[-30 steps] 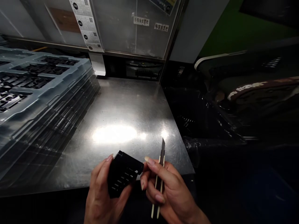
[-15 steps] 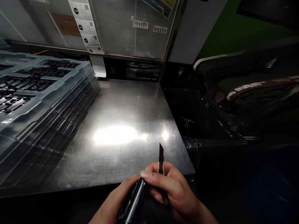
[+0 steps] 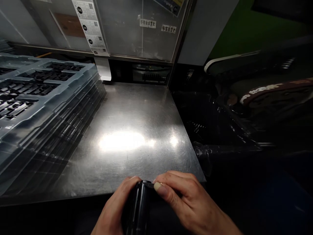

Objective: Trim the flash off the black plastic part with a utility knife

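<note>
Brushed stainless-steel table (image 3: 137,111), scratched, dark specks scattered on it, bright glare at mid-surface and a smaller glare spot near right edge. Stack of clear plastic compartment trays (image 3: 69,109) takes up the left part, running from far edge toward near edge, top tray bluish; table's far-left corner hidden behind it.

The metal tabletop (image 3: 132,111) in front of me throws back a white glare (image 3: 122,141) (easily the brightest patch in here). Behind it stands a grey panel (image 3: 119,29) in a metal frame (image 3: 137,58), printed labels (image 3: 147,23) stuck on; off to the right, a green surface (image 3: 244,26) sinks into deep shadow.
</note>
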{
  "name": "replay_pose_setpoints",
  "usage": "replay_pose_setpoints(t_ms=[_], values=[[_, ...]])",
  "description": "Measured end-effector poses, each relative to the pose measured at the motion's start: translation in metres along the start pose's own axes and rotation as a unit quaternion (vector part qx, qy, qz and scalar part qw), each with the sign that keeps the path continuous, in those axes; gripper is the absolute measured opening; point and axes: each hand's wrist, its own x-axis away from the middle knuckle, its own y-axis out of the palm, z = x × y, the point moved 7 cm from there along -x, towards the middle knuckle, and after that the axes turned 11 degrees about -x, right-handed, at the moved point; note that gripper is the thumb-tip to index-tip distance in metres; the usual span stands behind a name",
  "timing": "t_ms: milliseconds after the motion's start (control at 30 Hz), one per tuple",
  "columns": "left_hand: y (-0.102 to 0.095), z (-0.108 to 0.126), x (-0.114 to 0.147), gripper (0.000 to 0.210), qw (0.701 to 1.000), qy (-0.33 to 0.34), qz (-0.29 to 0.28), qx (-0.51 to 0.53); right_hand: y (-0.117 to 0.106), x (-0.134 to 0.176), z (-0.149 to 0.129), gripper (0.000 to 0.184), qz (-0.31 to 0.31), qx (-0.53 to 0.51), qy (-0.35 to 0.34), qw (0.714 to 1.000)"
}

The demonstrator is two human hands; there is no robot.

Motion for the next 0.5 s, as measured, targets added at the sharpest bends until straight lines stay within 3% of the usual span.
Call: replay_pose_setpoints(t_ms=[200,333,400,500], values=[[0.001,0.003,-0.005,0.056,1.0,0.006,-0.008,-0.009,-0.007,-0.005,0.008,0.038,0.029,0.101,-0.028,0.994],[0.001,-0.011,0.006,0.061,0.997,-0.031,0.004,-0.072,-0.029,-0.015,0.034,0.043,0.142,0.214,0.022,0.966],[0.003,-0.007,0.007,0.064,0.998,0.004,-0.001,-0.057,-0.032,-0.018,0.046,0.046,0.162,0.134,0.063,0.976],[0.008,-0.003,0.003,0.065,0.998,0.035,-0.027,-0.045,-0.011,-0.021,0.052,0.044,0.103,-0.139,0.107,0.979]])
